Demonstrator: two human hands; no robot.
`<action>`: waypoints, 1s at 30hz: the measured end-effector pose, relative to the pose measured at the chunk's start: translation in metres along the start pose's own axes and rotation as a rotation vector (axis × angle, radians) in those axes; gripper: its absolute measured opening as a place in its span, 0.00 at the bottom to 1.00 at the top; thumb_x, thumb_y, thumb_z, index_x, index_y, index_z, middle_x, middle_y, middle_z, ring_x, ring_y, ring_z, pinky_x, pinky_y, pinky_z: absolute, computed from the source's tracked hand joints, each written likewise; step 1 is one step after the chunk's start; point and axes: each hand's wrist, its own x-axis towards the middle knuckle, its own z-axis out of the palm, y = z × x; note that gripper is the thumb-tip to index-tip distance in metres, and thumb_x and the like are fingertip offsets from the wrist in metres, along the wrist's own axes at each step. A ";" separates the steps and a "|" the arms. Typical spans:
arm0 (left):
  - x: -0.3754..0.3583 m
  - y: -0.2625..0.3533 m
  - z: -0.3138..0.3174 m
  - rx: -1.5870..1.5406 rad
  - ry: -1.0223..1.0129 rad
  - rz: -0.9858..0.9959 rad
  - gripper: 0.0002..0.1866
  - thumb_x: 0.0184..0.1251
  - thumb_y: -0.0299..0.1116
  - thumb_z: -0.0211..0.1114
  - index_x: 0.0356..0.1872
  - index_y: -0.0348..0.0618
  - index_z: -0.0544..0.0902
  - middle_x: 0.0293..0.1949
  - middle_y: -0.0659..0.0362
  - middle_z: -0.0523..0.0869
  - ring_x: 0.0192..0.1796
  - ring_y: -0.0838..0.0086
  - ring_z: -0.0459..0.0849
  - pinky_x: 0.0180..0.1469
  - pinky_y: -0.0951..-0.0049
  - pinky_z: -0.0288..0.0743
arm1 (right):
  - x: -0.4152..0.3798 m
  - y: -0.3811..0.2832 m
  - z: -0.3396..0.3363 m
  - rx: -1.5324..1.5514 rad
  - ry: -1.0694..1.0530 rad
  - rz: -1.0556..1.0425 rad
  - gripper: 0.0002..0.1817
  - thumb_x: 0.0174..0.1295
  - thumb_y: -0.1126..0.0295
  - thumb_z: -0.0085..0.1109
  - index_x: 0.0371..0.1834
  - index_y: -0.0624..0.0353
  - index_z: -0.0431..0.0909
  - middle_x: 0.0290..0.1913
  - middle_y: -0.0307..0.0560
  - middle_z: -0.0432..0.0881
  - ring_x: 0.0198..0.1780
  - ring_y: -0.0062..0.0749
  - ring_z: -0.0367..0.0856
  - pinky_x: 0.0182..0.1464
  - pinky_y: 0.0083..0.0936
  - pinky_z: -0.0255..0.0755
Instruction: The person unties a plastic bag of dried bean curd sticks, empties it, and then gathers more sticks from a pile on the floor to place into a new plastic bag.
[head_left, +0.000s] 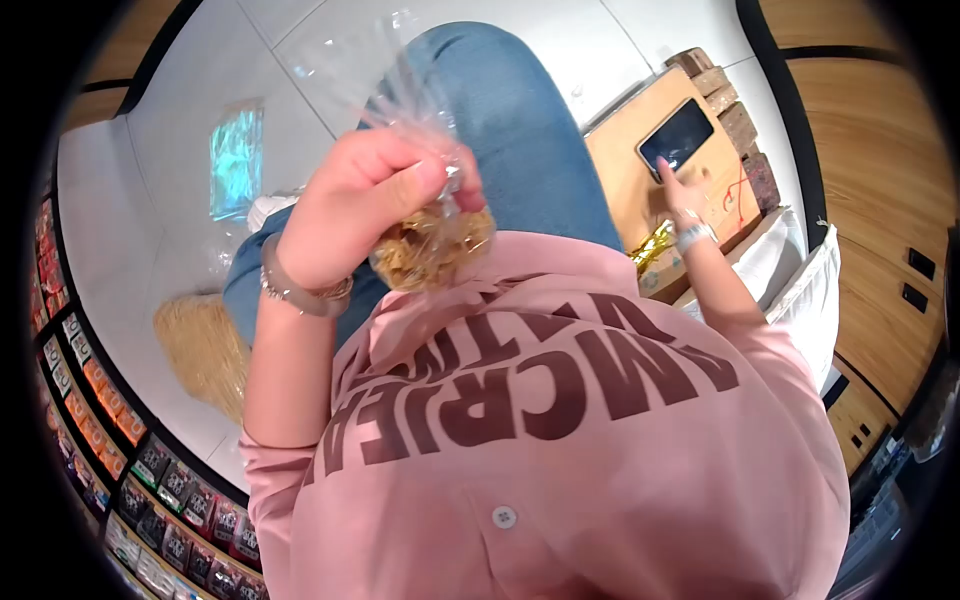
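Observation:
My left hand (375, 190), with a bracelet at the wrist, grips the gathered neck of a clear plastic bag (432, 252). Yellowish-brown pieces fill the bag's lower part, and its loose clear top flares upward above my fist. At the right, my right hand (686, 194) is over a light wooden box top (625, 145), fingers apart and nothing visible in them. One fingertip meets the near edge of a dark-screened phone (678, 136) lying there. Gold foil strips (654, 246) lie just below this hand, by the box edge.
Shiny clear packaging (236, 163) lies on the pale floor at the left, with a wrapped tan bundle (203, 350) below it. Brown blocks (738, 128) line the box's far side. White sacks (808, 290) stand at the right. Shelves of packets (180, 490) run along the lower left.

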 end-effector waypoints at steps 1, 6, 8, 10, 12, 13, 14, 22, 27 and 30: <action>-0.002 -0.002 -0.002 0.011 0.004 0.013 0.21 0.59 0.50 0.58 0.26 0.38 0.78 0.25 0.56 0.80 0.33 0.72 0.77 0.52 0.71 0.63 | -0.001 -0.004 -0.006 -0.003 0.013 0.002 0.61 0.36 0.40 0.65 0.65 0.70 0.43 0.62 0.64 0.60 0.60 0.45 0.65 0.63 0.32 0.56; -0.007 0.011 -0.004 0.074 0.094 -0.007 0.21 0.59 0.49 0.58 0.26 0.36 0.78 0.24 0.57 0.80 0.31 0.74 0.76 0.52 0.71 0.63 | 0.005 -0.111 0.039 -0.076 0.057 0.521 0.63 0.32 0.48 0.72 0.68 0.51 0.35 0.61 0.59 0.60 0.61 0.53 0.61 0.62 0.37 0.59; -0.010 0.013 -0.005 0.093 0.082 -0.005 0.21 0.59 0.49 0.58 0.26 0.36 0.78 0.24 0.57 0.80 0.31 0.74 0.76 0.53 0.71 0.63 | 0.014 -0.107 0.028 -0.013 -0.019 0.500 0.63 0.31 0.52 0.73 0.67 0.52 0.36 0.60 0.61 0.61 0.61 0.51 0.63 0.61 0.37 0.60; -0.010 0.012 -0.005 0.080 0.076 -0.015 0.21 0.59 0.49 0.58 0.26 0.36 0.78 0.24 0.57 0.80 0.32 0.74 0.76 0.53 0.70 0.63 | 0.023 -0.095 0.006 0.065 -0.070 0.478 0.61 0.31 0.60 0.73 0.67 0.52 0.37 0.58 0.62 0.63 0.60 0.47 0.65 0.60 0.37 0.62; -0.010 0.012 -0.005 0.082 0.073 -0.031 0.21 0.59 0.49 0.58 0.26 0.36 0.78 0.25 0.57 0.80 0.32 0.74 0.76 0.53 0.70 0.63 | 0.059 -0.031 0.019 0.233 0.063 0.318 0.57 0.34 0.69 0.69 0.66 0.56 0.37 0.40 0.54 0.74 0.40 0.39 0.77 0.40 0.31 0.73; -0.009 0.012 -0.006 0.084 0.074 -0.038 0.21 0.59 0.48 0.58 0.26 0.36 0.78 0.25 0.57 0.80 0.32 0.74 0.76 0.53 0.70 0.63 | 0.066 -0.016 0.013 0.338 0.109 0.321 0.55 0.35 0.71 0.68 0.65 0.57 0.39 0.34 0.51 0.74 0.34 0.35 0.77 0.34 0.28 0.72; -0.009 0.011 -0.006 0.084 0.071 -0.021 0.21 0.59 0.48 0.58 0.26 0.36 0.78 0.25 0.57 0.80 0.32 0.74 0.76 0.53 0.71 0.63 | 0.073 -0.001 0.007 0.443 0.156 0.320 0.52 0.36 0.74 0.67 0.65 0.57 0.41 0.29 0.47 0.74 0.27 0.32 0.77 0.28 0.25 0.71; -0.007 0.011 -0.002 0.014 0.050 -0.030 0.19 0.60 0.46 0.58 0.29 0.36 0.78 0.27 0.58 0.79 0.33 0.76 0.76 0.44 0.75 0.67 | 0.065 0.088 -0.029 0.109 0.263 0.680 0.44 0.39 0.61 0.66 0.59 0.61 0.52 0.50 0.60 0.73 0.50 0.49 0.75 0.55 0.35 0.68; -0.011 0.009 -0.003 0.017 0.044 0.018 0.17 0.63 0.41 0.57 0.27 0.34 0.79 0.28 0.58 0.80 0.33 0.77 0.76 0.38 0.78 0.68 | 0.060 0.076 -0.024 -0.200 0.069 0.658 0.34 0.48 0.60 0.60 0.57 0.62 0.59 0.53 0.59 0.70 0.53 0.50 0.73 0.54 0.38 0.68; -0.010 0.008 -0.001 0.046 0.049 0.065 0.15 0.63 0.36 0.55 0.26 0.32 0.79 0.28 0.58 0.80 0.32 0.78 0.75 0.36 0.79 0.68 | 0.047 0.057 -0.031 -0.336 0.085 0.640 0.27 0.54 0.59 0.54 0.55 0.60 0.63 0.54 0.58 0.68 0.55 0.48 0.71 0.52 0.40 0.69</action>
